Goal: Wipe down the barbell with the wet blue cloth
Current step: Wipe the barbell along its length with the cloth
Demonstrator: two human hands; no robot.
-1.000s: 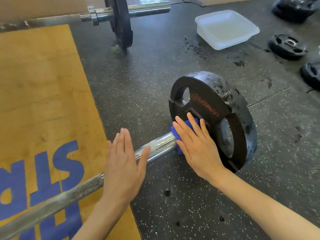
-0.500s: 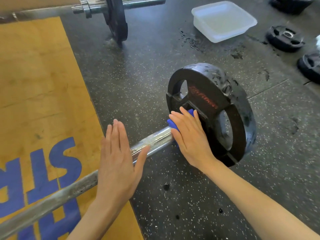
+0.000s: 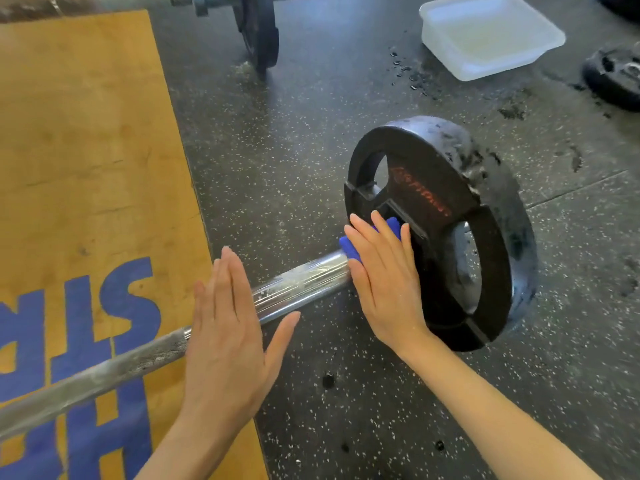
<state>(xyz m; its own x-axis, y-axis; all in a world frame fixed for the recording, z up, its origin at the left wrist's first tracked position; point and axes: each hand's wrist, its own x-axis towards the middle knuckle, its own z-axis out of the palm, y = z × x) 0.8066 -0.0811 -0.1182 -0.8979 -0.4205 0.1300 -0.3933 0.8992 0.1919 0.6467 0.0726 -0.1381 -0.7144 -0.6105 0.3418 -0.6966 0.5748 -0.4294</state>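
Where the chrome sleeve of the barbell (image 3: 304,282) meets the black weight plate (image 3: 446,230), my right hand (image 3: 384,282) lies flat with fingers straight and together, pressing the wet blue cloth (image 3: 349,249) against the sleeve; the cloth shows as a small fold at my fingertips and just beside the plate's hub. My left hand (image 3: 228,341) is likewise flat, fingers extended and closed side by side, thumb spread, resting across the bar at the junction of sleeve and knurled shaft (image 3: 114,372). Neither hand curls round anything. The shaft runs from the lower left edge, over the wooden platform (image 3: 86,150) with its blue lettering (image 3: 114,306), to the plate at centre right. The plate stands upright on the speckled black rubber floor (image 3: 277,168), its rim wet and beaded with droplets; faint red lettering crosses its face. A white plastic tub (image 3: 488,36) sits on the floor at upper right, well apart from the plate, with dark water splashes (image 3: 405,69) near its left side. A second barbell with a black plate (image 3: 259,32) lies along the top edge. A loose black plate (image 3: 616,77) lies flat at the right edge, beside the tub.
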